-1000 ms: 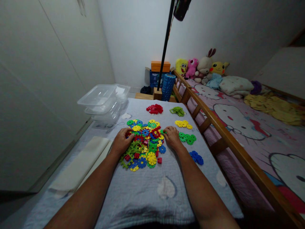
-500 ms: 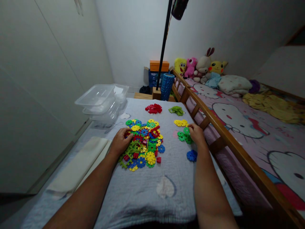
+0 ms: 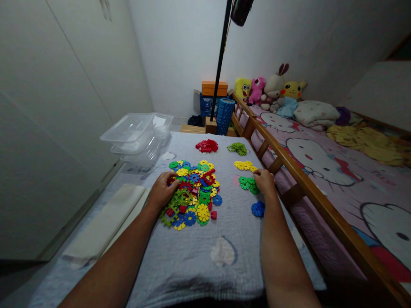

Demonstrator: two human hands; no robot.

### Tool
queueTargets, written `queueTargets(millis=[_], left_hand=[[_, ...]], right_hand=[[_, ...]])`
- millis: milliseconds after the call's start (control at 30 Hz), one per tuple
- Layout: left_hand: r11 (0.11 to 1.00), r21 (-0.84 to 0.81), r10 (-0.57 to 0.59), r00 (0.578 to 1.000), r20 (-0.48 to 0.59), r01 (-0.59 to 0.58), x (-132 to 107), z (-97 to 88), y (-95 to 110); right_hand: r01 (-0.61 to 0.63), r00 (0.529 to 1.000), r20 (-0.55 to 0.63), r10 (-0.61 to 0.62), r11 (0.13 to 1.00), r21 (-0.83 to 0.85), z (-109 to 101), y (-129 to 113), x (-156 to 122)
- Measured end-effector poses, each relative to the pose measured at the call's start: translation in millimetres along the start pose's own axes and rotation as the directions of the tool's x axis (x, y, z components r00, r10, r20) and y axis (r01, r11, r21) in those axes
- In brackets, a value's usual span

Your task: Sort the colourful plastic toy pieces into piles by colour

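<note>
Mixed heap of toothed plastic discs [image 3: 204, 197] on a cloth-covered bench [image 3: 237, 224], single-colour clusters to its right and beyond

The left hand [image 3: 163, 190] curls over the heap's left edge, perhaps to steady it; the right hand [image 3: 265, 181] bends its fingers at the right end of the green discs [image 3: 245, 183], beside the yellow discs [image 3: 243, 165], and I cannot tell whether either pinches a piece; red pieces [image 3: 207, 146], lime-green pieces [image 3: 238, 149] and blue discs [image 3: 257, 209] lie apart, apparently spaced so that colours stay distinct

Dim, uneven light, soft shadows, wide-angle stretching toward the edges
</note>
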State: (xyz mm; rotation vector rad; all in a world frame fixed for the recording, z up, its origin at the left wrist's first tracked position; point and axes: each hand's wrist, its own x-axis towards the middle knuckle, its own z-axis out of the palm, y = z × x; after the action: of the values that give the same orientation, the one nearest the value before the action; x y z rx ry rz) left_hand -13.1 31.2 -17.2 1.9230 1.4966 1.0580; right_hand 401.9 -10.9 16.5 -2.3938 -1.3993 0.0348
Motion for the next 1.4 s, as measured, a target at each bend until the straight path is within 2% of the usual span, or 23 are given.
queueTargets(millis=[67,167,267,367,467,567,667,833,1000,1033,1100,1200,1300,1400], left_hand=[[1.0,-0.002,-0.006,1.0,0.003,0.006,0.0,0.0,0.1],[1.0,0.0,-0.008,1.0,0.008,0.008,-0.2,-0.4,1.3],[1.0,0.004,-0.009,1.0,0.009,0.009,-0.5,-0.9,2.6],[1.0,0.001,-0.008,1.0,0.005,0.008,-0.5,-0.8,2.6],[1.0,0.0,-0.005,1.0,0.001,0.005,-0.4,-0.5,2.2],[1.0,0.003,-0.004,1.0,-0.001,0.004,-0.7,-0.8,2.8],[1.0,0.002,-0.005,1.0,0.0,0.005,-1.1,-1.4,3.9],[1.0,-0.009,-0.007,1.0,0.002,0.007,-0.7,-1.7,4.0],[1.0,-0.013,-0.017,1.0,0.01,0.017,0.1,-0.9,3.2],[1.0,-0.014,-0.014,1.0,0.01,0.014,0.1,-0.7,3.0],[1.0,-0.016,-0.008,1.0,0.008,0.008,0.0,-0.5,2.6],[1.0,-0.02,-0.006,1.0,0.005,0.007,-0.4,-0.6,2.3],[1.0,-0.022,-0.011,1.0,-0.003,0.011,-0.7,-1.0,2.7],[1.0,-0.024,-0.011,1.0,-0.007,0.011,-1.1,-1.5,3.8]], right_hand=[[0.058,0.997,-0.053,-0.057,0.998,0.024,0.7,-6.4,-0.7],[0.247,0.968,-0.065,-0.241,0.962,0.112,7.2,-29.8,-8.2],[0.43,0.897,0.016,-0.442,0.879,0.208,19.9,-63.8,-25.0],[0.517,0.828,0.1,-0.552,0.82,0.246,33.6,-93.9,-44.2],[0.549,0.797,0.13,-0.589,0.798,0.249,44.5,-111.2,-55.2],[0.544,0.803,0.145,-0.578,0.81,0.218,52.1,-117.9,-53.7],[0.53,0.814,0.161,-0.558,0.827,0.185,56.9,-121.5,-43.8],[0.56,0.798,0.194,-0.571,0.821,0.114,58.2,-129.4,-24.8],[0.629,0.74,0.184,-0.647,0.762,0.152,55.1,-131.2,-5.8],[0.625,0.733,0.191,-0.653,0.757,0.189,54.6,-130.8,-0.6],[0.569,0.754,0.192,-0.628,0.771,0.287,53.7,-131.2,11.8],[0.412,0.839,0.138,-0.527,0.78,0.471,53.5,-139.1,33.4],[0.159,0.937,0.127,-0.326,0.72,0.676,56.4,-156.2,54.0],[-0.084,0.975,0.192,-0.111,0.617,0.782,65.2,-174.9,69.8]])
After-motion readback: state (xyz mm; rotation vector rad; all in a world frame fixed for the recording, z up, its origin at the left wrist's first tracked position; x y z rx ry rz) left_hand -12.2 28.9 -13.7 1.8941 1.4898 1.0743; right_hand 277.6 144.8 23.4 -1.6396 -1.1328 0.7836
